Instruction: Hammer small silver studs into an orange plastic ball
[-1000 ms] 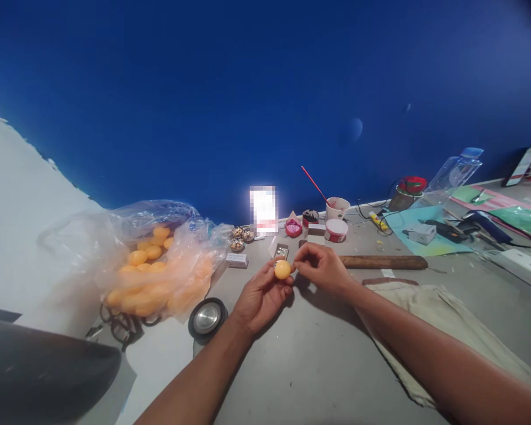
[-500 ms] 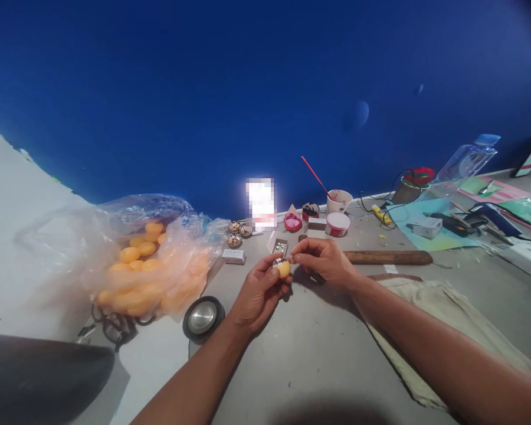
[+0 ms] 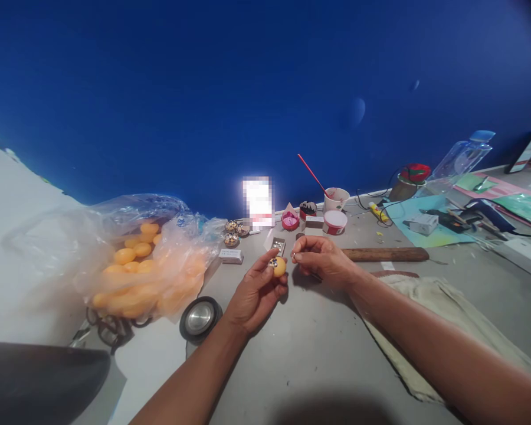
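Observation:
My left hand [image 3: 259, 289] holds a small yellow ball [image 3: 279, 267] between thumb and fingers; dark and shiny pieces cover its left part. Just right of the ball, my right hand [image 3: 321, 260] is closed in a pinch on a tiny shiny piece [image 3: 294, 255], too small to make out well. Behind the hands lies a small open box [image 3: 278, 245] with shiny pieces inside. Several balls covered in shiny pieces [image 3: 231, 238] rest farther back, near a small white box [image 3: 231, 256].
At left, a clear plastic bag [image 3: 159, 206] holds several yellow balls, with a round metal-centred lid [image 3: 200, 319] nearby. A wooden stick [image 3: 384, 255] and pale cloth [image 3: 429, 324] lie right. Behind stand a paper cup [image 3: 336, 199] and tubs [image 3: 335, 222].
The ball has turned in my left hand, so its shiny part now faces left. My right hand's fingertips show a small shiny piece more clearly. The whole view has shifted slightly.

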Tool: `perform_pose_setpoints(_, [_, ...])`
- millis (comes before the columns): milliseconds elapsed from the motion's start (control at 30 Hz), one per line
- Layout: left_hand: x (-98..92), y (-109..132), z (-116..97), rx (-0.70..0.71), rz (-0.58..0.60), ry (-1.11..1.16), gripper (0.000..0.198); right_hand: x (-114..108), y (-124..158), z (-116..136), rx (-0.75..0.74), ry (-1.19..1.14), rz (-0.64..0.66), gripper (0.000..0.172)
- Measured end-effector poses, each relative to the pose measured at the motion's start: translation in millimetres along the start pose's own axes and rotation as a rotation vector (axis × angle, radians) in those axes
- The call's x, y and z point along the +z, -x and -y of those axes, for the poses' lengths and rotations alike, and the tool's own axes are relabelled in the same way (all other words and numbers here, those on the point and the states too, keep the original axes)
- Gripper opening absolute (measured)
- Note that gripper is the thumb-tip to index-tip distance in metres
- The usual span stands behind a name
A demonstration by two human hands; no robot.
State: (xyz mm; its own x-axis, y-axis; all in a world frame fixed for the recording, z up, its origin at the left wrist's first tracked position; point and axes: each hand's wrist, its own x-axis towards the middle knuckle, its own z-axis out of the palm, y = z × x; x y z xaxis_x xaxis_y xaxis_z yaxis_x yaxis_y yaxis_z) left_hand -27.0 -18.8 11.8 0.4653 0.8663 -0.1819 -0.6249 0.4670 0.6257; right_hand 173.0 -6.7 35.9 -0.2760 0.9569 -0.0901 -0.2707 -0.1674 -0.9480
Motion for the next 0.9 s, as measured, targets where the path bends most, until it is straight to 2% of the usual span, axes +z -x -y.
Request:
perform_pose_setpoints(267, [3.2, -0.4, 0.4, 0.009, -0.016, -0.024, 0.049, 1.2, 0.1, -0.3, 0.007, 0.055, 0.099, 0.037])
perform_pose_setpoints(633, [1.4, -2.5, 7.0, 0.128, -0.046, -0.153, 0.053, 5.1, -0.8, -1.0, 0.054, 0.110, 0.007, 0.039])
perform_pose_setpoints(900, [6.9, -1.8, 8.3, 0.185, -0.128, -0.312, 0.056, 3.4, -2.7, -4.2, 0.061, 0.134, 0.026, 0.030])
